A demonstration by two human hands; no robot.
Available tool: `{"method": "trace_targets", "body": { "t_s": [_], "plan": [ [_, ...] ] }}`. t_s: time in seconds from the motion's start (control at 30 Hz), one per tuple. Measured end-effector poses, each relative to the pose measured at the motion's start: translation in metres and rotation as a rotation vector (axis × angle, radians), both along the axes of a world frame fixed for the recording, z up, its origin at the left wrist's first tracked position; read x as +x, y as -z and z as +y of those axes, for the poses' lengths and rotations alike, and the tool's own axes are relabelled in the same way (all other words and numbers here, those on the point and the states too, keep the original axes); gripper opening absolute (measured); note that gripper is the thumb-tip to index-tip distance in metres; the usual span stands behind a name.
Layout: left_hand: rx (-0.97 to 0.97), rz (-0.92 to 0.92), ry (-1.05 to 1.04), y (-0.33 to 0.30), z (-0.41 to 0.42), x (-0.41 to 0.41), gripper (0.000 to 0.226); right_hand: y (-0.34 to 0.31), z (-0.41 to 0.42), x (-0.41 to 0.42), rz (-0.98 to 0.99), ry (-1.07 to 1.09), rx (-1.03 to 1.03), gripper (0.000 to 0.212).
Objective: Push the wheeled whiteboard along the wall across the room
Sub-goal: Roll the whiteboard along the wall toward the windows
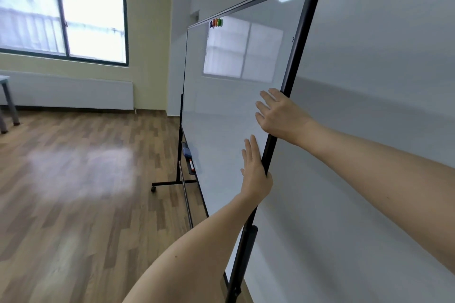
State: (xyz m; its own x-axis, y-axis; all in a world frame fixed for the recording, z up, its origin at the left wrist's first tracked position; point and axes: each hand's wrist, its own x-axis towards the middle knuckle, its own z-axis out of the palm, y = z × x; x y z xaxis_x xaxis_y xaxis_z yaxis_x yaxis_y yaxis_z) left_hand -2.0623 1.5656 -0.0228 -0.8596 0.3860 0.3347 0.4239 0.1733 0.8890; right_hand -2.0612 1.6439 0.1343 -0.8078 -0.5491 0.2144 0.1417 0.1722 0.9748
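The wheeled whiteboard (pixel 229 106) stands on a black frame close to the white wall (pixel 369 69) on the right, seen edge-on from its near end. My right hand (pixel 280 113) grips the near black edge at mid height, fingers flat on the board face and thumb hidden behind the frame. My left hand (pixel 256 170) holds the same edge lower down, fingers spread on the white face, thumb wrapped round the frame. Several coloured magnets (pixel 216 23) sit near the top. A far foot with a caster (pixel 154 188) rests on the floor.
The tray under the board holds a blue eraser (pixel 186 151) and a red marker (pixel 191 165). Wood-look floor (pixel 73 192) stretches left. A large window (pixel 64 15) and radiator (pixel 73 92) line the far wall. A grey table leg (pixel 11 103) stands at far left.
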Motion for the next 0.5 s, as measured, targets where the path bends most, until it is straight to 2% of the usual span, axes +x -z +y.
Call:
{"method": "trace_targets", "body": {
  "t_s": [0.5],
  "plan": [
    [-0.012, 0.0, -0.032, 0.0, 0.067, -0.193, 0.104, 0.001, 0.067, -0.193, 0.022, 0.058, 0.0, 0.011]
  ]
}}
